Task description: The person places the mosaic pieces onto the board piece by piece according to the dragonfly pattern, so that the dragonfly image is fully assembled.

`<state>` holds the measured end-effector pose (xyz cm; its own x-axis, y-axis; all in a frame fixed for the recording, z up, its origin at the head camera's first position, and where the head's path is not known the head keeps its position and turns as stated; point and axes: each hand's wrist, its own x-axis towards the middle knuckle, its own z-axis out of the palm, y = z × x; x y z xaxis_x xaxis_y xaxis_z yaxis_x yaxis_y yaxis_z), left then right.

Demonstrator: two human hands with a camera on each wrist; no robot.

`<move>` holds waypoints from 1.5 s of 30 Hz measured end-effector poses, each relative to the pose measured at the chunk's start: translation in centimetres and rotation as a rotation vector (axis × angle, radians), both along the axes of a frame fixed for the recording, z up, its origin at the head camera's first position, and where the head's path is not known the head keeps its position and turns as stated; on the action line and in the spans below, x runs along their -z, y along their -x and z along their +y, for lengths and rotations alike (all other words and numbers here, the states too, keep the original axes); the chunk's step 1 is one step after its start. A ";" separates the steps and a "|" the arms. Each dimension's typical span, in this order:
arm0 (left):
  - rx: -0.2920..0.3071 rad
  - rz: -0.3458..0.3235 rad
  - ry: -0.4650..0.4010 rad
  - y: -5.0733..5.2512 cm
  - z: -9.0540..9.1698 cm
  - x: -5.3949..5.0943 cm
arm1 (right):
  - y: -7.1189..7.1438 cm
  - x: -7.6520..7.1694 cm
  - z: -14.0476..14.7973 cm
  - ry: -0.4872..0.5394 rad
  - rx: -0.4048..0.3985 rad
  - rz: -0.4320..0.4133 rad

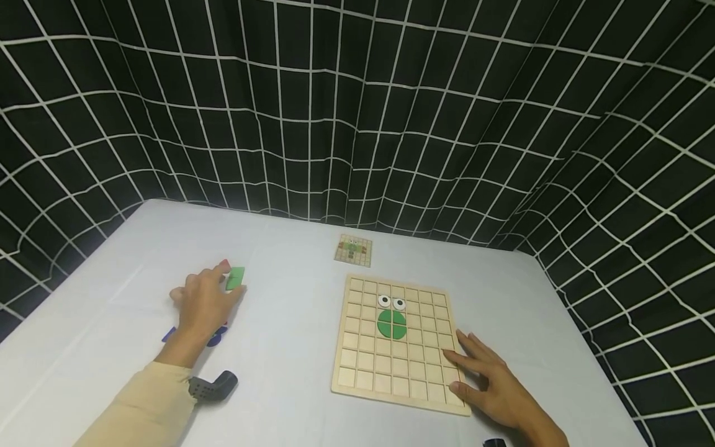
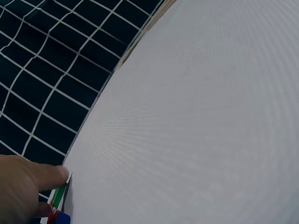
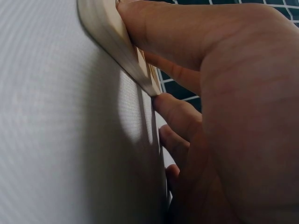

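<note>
My left hand (image 1: 203, 301) reaches over the table's left side. Between its thumb and index finger lies a green tile (image 1: 235, 278); whether they press on it is unclear. A bit of red (image 1: 224, 265) shows at the index fingertip. Blue pieces (image 1: 215, 338) lie partly hidden under the wrist. My right hand (image 1: 488, 379) rests at the right edge of a wooden grid board (image 1: 382, 379), thumb and index finger touching its rim, the other fingers loosely extended. On the board sit two round eye pieces (image 1: 384, 301) above several green rounded pieces (image 1: 385, 329) grouped together.
A small picture card (image 1: 354, 250) showing a patterned grid lies behind the board. White cloth (image 1: 279, 347) covers the table. A dark curtain with white grid lines (image 1: 313, 112) surrounds the back and sides.
</note>
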<state>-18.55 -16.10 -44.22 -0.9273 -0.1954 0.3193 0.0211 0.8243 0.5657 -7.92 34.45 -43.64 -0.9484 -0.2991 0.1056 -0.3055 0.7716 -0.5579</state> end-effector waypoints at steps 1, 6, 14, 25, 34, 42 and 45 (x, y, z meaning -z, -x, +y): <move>-0.003 0.009 0.004 0.0 0.0 0.1 | 0.0 0.0 0.0 0.002 -0.002 0.000; 0.000 0.060 -0.004 -0.2 0.0 0.2 | 0.0 0.1 0.0 0.000 -0.009 0.010; 0.028 0.051 -0.038 -0.5 0.0 0.2 | 0.0 0.1 0.1 0.003 -0.015 0.020; 0.047 0.067 -0.069 -0.8 -0.1 0.0 | 0.1 0.1 0.0 -0.016 -0.008 0.018; 0.144 0.187 -0.098 -1.1 0.6 -0.7 | -0.1 0.0 0.0 0.005 -0.006 0.010; 0.293 0.339 -0.139 -1.6 2.7 -1.6 | 0.0 0.2 0.1 0.011 -0.009 0.025; 0.334 0.393 -0.149 -1.8 3.7 -2.0 | 0.0 0.1 0.1 0.010 -0.015 0.031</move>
<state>-16.77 -12.36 -42.20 -0.7632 0.0197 0.6459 0.5019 0.6477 0.5733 -7.95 34.58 -43.78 -0.9399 -0.3121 0.1382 -0.3344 0.7610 -0.5558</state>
